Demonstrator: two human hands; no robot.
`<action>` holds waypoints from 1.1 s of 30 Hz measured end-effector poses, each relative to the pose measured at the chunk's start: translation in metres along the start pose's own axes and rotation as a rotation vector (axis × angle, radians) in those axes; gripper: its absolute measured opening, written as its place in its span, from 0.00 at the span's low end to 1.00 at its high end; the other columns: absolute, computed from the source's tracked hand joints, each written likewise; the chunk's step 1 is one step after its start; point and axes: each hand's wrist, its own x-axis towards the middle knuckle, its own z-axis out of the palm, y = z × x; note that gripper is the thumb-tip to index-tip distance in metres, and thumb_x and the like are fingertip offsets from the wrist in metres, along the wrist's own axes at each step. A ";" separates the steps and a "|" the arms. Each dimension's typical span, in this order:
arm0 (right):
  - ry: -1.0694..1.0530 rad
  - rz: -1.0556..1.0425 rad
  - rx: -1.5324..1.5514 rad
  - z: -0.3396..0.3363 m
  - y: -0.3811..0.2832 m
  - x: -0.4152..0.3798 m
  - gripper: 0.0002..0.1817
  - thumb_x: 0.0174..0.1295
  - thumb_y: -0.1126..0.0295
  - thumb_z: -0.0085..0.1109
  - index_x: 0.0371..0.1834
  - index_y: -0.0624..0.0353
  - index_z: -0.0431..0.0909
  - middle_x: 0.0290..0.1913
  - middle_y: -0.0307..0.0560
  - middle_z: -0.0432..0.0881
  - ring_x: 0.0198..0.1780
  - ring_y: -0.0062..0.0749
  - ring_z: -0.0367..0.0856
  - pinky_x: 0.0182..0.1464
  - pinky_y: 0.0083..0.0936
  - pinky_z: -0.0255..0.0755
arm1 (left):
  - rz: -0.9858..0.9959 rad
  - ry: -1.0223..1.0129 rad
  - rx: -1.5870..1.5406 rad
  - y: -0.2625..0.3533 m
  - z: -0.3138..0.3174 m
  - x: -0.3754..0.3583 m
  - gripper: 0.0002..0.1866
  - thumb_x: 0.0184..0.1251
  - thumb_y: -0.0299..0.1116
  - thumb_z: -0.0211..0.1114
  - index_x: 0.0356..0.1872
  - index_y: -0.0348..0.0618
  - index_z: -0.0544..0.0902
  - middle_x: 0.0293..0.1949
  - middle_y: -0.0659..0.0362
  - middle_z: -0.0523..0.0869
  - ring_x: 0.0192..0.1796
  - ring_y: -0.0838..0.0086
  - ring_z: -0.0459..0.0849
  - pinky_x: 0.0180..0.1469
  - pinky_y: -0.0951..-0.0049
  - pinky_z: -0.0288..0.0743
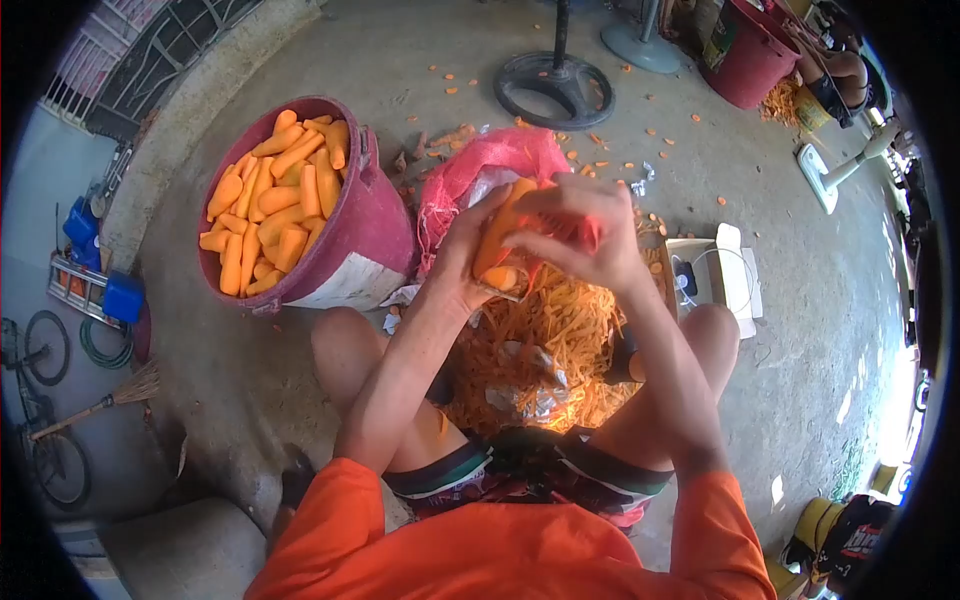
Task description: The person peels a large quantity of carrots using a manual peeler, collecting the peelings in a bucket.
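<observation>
My left hand (pixel 460 248) is wrapped round an orange carrot (pixel 498 238), held tilted above the pile between my knees. Close against the carrot's right side is my right hand (pixel 608 232), its fingers curled round a red tool (pixel 583 236) that looks like a peeler; motion and the fingers hide most of its shape. Below both hands spreads a heap of orange carrot peelings (pixel 545 335). A pink mesh sack (pixel 450 190) lies just beyond my left hand.
On the left stands a dark pink tub (pixel 365 225) full of peeled carrots (pixel 275 200). An open white box (pixel 730 270) sits by my right knee. Round stand bases (pixel 555 88) and carrot slices are on the floor. Another person (pixel 845 75) sits beside a red bucket (pixel 745 55).
</observation>
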 end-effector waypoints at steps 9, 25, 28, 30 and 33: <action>0.234 0.283 0.163 -0.003 -0.008 0.004 0.14 0.55 0.70 0.81 0.39 0.63 0.86 0.32 0.35 0.88 0.35 0.17 0.83 0.40 0.24 0.79 | 0.180 0.310 0.398 -0.008 0.019 -0.006 0.22 0.80 0.47 0.59 0.64 0.44 0.77 0.50 0.56 0.86 0.46 0.69 0.89 0.41 0.68 0.88; 0.314 0.431 0.071 -0.031 0.044 0.014 0.15 0.53 0.71 0.82 0.37 0.64 0.85 0.36 0.46 0.91 0.39 0.23 0.87 0.40 0.24 0.79 | 0.098 0.218 0.378 0.001 0.011 -0.013 0.17 0.78 0.40 0.61 0.60 0.45 0.79 0.50 0.55 0.87 0.46 0.69 0.89 0.41 0.64 0.87; 0.198 0.175 0.039 -0.002 0.006 0.003 0.15 0.53 0.72 0.82 0.38 0.65 0.85 0.37 0.44 0.90 0.36 0.22 0.87 0.38 0.22 0.79 | 0.185 0.265 0.456 -0.001 0.013 -0.008 0.14 0.76 0.41 0.63 0.56 0.48 0.81 0.43 0.63 0.86 0.44 0.75 0.86 0.43 0.75 0.82; -0.015 -0.274 -0.025 0.011 -0.005 0.005 0.13 0.57 0.75 0.78 0.43 0.65 0.85 0.40 0.44 0.90 0.33 0.22 0.87 0.39 0.19 0.79 | 0.216 0.327 0.396 -0.004 0.017 -0.005 0.14 0.76 0.40 0.63 0.55 0.46 0.80 0.41 0.62 0.85 0.42 0.74 0.86 0.40 0.72 0.83; 0.149 0.341 0.083 -0.009 0.025 0.004 0.12 0.60 0.75 0.76 0.44 0.65 0.84 0.39 0.45 0.90 0.35 0.22 0.88 0.40 0.19 0.80 | 0.186 0.202 0.536 -0.005 0.010 -0.010 0.15 0.79 0.41 0.59 0.56 0.44 0.80 0.45 0.56 0.87 0.43 0.69 0.88 0.42 0.68 0.86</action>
